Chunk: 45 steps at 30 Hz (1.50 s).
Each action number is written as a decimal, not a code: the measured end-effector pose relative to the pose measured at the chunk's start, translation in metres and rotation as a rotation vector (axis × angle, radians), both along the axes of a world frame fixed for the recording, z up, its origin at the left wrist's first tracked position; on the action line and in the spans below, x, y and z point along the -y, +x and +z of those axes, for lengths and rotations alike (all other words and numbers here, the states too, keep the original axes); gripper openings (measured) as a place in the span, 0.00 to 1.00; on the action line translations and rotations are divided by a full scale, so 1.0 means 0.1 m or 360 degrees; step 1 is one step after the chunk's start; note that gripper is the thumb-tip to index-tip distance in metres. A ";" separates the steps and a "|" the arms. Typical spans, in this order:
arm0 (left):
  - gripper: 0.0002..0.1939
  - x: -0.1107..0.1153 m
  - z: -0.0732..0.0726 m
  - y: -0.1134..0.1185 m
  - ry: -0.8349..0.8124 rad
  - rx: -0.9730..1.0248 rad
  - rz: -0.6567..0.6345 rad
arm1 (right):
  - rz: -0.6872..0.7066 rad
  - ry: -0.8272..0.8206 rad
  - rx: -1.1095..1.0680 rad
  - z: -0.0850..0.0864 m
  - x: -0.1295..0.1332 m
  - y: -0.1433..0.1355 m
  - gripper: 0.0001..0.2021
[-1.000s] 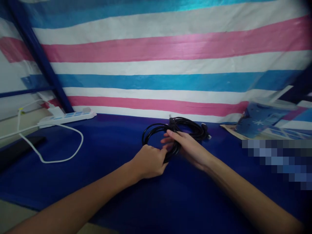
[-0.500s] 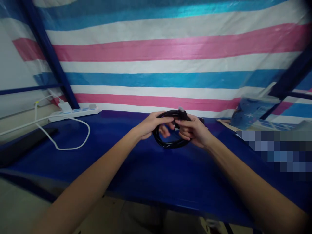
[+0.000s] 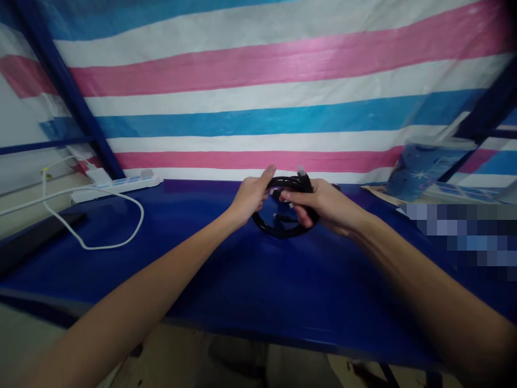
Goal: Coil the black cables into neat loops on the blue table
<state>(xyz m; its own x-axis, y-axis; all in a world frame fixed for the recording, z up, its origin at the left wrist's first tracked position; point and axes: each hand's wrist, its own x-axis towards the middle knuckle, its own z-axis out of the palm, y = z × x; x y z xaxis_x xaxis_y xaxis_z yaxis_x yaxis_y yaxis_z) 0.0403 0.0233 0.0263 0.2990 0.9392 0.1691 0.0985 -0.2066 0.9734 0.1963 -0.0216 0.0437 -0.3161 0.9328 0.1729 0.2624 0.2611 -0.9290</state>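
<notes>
A black cable (image 3: 278, 233) is wound into a round coil, held just above the blue desk. My left hand (image 3: 251, 198) grips the coil's left side, its thumb raised and pointing up to the right. On the opposite side, my right hand (image 3: 319, 202) is closed around the coil, with thumb and fingertips reaching into the ring. A plug with a pale tip (image 3: 301, 171) sticks up at the coil's top right. Inside the loop a small dark connector (image 3: 283, 217) shows; its kind is too small to make out.
The blue desk (image 3: 258, 285) spans the view before a striped sheet (image 3: 250, 121). At left lie a white power strip (image 3: 133, 183), a looping white cord (image 3: 139, 221) and a flat black object (image 3: 40, 237). A blue patterned container (image 3: 420, 167) stands at right, near a blurred-out patch.
My left thumb has lifted off the cable, and the left fingers have drawn back from inside the ring. My right fingers now reach further into the loop. The view has shifted slightly.
</notes>
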 end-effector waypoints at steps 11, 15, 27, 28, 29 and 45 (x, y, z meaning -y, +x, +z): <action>0.23 -0.13 -0.22 -0.22 -0.0355 0.0169 -0.0776 | 0.0252 -0.0128 -0.1007 -0.02 -0.02 0.10 0.10; 0.22 0.09 -0.16 -0.10 -0.0433 -0.0258 -0.1284 | 0.0446 -0.0241 -0.0913 -0.06 0.01 0.07 0.10; 0.14 0.23 -0.19 0.00 -0.0497 -0.0069 -0.1242 | 0.0050 -0.0155 -0.0950 0.04 -0.01 0.09 0.08; 0.14 0.21 -0.19 0.00 -0.0468 0.0032 -0.1185 | 0.0021 -0.0150 -0.0934 0.04 -0.02 0.11 0.08; 0.15 0.20 -0.19 0.00 -0.0448 0.0185 -0.1116 | -0.0008 -0.0141 -0.0905 0.05 -0.03 0.14 0.07; 0.27 0.38 0.17 -0.19 -0.0388 -0.0004 -0.1064 | 0.0026 0.0331 0.0101 -0.27 -0.16 0.02 0.13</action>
